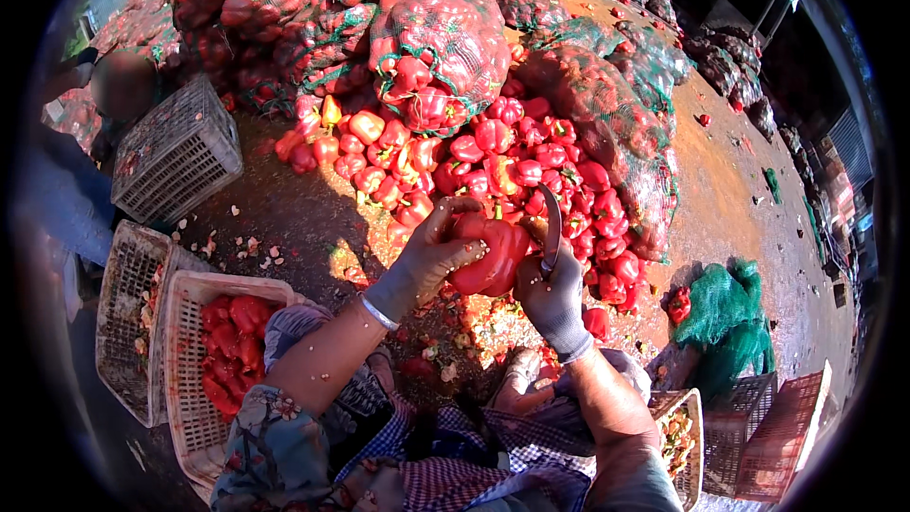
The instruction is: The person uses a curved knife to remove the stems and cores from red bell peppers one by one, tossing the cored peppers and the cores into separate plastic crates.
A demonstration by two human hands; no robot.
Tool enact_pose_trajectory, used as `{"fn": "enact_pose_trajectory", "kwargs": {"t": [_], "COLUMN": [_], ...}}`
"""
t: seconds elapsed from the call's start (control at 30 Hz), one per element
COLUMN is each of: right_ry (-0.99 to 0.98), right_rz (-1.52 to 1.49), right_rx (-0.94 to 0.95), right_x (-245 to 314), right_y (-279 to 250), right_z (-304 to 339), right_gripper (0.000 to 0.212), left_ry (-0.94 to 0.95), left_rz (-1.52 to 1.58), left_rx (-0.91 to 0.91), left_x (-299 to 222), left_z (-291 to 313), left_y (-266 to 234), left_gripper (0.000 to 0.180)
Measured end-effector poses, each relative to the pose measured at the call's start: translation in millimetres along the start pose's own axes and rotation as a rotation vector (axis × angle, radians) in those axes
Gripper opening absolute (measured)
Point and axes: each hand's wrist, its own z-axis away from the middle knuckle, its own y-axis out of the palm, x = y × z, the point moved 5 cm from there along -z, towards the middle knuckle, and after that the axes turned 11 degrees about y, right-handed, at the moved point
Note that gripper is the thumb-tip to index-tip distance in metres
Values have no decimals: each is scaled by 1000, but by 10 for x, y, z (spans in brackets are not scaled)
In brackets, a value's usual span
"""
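A large red bell pepper (495, 264) is up in front of me, held between both hands. My left hand (427, 258), in a grey glove with a white band at the wrist, is closed around its left side. In my right hand (555, 296), also gloved, is a knife (552, 228) with a curved blade pointing up and away along the pepper's right side. The right fingers are partly hidden behind the pepper. Just beyond my hands lies a heap of loose red peppers (493, 147), spilling from an open mesh sack (450, 38).
At my left, a crate (175, 351) holds cut red peppers, with other crates (180, 152) behind and a person (62, 180) past them. Another crate (697, 436) with pepper scraps stands right. Green netting (725, 322) lies beyond it. Full mesh sacks (607, 123) surround the heap.
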Motion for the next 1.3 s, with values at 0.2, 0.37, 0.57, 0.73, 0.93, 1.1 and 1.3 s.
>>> {"fn": "enact_pose_trajectory", "kwargs": {"t": [0.2,0.37,0.57,0.73,0.93,1.1,1.3], "right_ry": [104,85,159,199,213,337,389], "right_rz": [-170,-100,84,79,-196,-205,-12], "right_rx": [26,18,198,302,323,389,671], "right_x": [-257,-283,-352,-372,-588,-579,-672], "right_y": [48,-71,-13,49,222,295,370], "right_z": [-72,-150,50,85,133,232,487], "right_gripper": [43,38,31,30,22,19,16], "left_ry": [-112,79,330,539,675,426,481], "left_rz": [165,-270,-600,-940,-1090,-570,-202], "left_rx": [15,37,-51,68,76,-118,-240], "left_x": [135,-17,-282,-426,-482,-343,-400], "left_z": [46,-26,-128,-114,-92,-115,-186], "left_y": [-25,51,16,113,243,58,-161], "left_gripper": [51,40,37,36,33,33,36]}}
